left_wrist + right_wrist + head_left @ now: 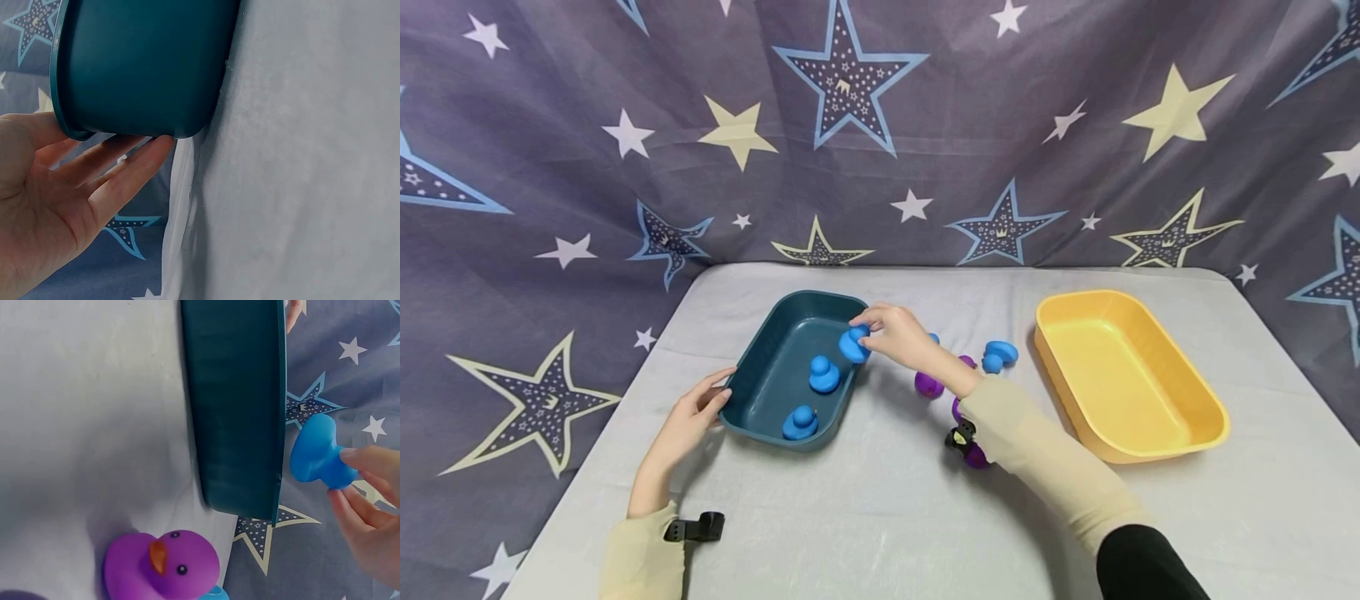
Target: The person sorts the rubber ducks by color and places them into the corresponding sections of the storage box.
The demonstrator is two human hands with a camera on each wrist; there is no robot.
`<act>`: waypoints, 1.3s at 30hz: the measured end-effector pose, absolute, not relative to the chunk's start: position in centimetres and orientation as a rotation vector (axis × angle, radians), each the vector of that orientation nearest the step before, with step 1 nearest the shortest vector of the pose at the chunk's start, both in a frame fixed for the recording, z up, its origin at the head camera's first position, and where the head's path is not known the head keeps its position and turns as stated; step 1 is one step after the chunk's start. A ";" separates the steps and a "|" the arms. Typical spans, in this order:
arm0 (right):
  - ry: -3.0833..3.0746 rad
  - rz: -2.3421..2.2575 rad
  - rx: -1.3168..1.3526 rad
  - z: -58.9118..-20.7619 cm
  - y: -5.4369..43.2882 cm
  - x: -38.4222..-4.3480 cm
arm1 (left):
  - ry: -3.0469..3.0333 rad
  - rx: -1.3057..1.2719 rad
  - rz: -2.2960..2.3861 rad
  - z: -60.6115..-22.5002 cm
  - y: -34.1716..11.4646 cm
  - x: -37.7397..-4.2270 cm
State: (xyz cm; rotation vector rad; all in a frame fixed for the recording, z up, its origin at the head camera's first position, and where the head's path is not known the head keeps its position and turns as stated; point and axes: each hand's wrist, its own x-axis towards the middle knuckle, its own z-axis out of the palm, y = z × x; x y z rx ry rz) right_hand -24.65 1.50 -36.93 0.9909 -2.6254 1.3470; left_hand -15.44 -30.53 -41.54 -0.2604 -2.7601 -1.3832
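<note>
Over the right rim of the dark teal tub [775, 350], my right hand [898, 335] pinches a blue rubber duck [853, 344] between thumb and fingers. The right wrist view shows that held duck [322, 453] above the tub's edge, gripped by its head. Two more blue ducks, one in the middle [824, 375] and one nearer the front [801, 422], sit inside the tub. My left hand [688, 421] holds the tub's left side, thumb at the rim and fingers along the outer wall [144, 75] in the left wrist view.
A yellow tub [1131, 375] stands to the right. Between the tubs lie a blue duck [1000, 354] and several purple ducks [929, 385], partly hidden by my right forearm. One purple duck [162, 565] shows close up in the right wrist view. A star-patterned cloth hangs behind the table.
</note>
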 end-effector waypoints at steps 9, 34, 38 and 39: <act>-2.642 1.384 0.938 -37.1 0.4 -25.8 | -2.759 -0.262 -1.396 -41.6 -30.6 -15.4; -2.717 1.484 0.731 -38.5 -1.0 -27.3 | -2.781 -0.226 -1.385 -41.4 -30.5 -15.3; -2.722 1.477 0.732 -38.7 -1.0 -27.6 | -2.779 -0.226 -1.388 -41.5 -30.5 -15.3; -2.724 1.475 0.733 -38.7 -1.1 -27.6 | -2.777 -0.227 -1.389 -41.5 -30.5 -15.3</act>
